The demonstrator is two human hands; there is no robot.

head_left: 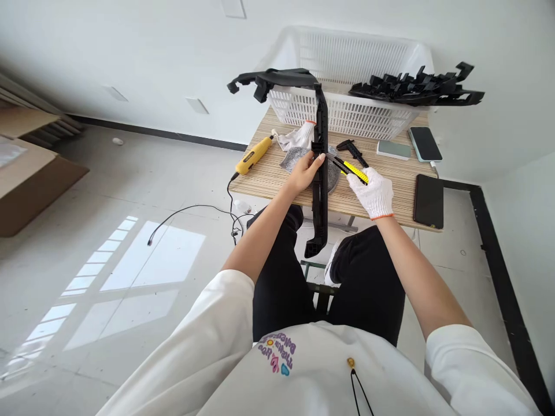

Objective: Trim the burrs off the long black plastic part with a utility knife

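Observation:
My bare left hand (304,172) grips a long, bent black plastic part (319,202) near its middle, thumb on its face. The part's upper arm reaches left at the basket's rim, and its lower end hangs over the table's front edge. In a white knitted glove with an orange cuff, my right hand (373,192) is closed around a yellow and black utility knife (356,172). The knife's tip points left and lies at the black part's right edge, close to my left thumb; whether it touches cannot be made out. A grey cloth (333,173) lies beneath the part.
A white plastic basket (299,108) holding several black parts (411,86) stands at the back of the wooden table (269,176). Around my hands lie a yellow corded tool (254,156), a white glove (299,137), a black caliper (353,151) and several phones (429,201). A cable (195,206) trails on the floor.

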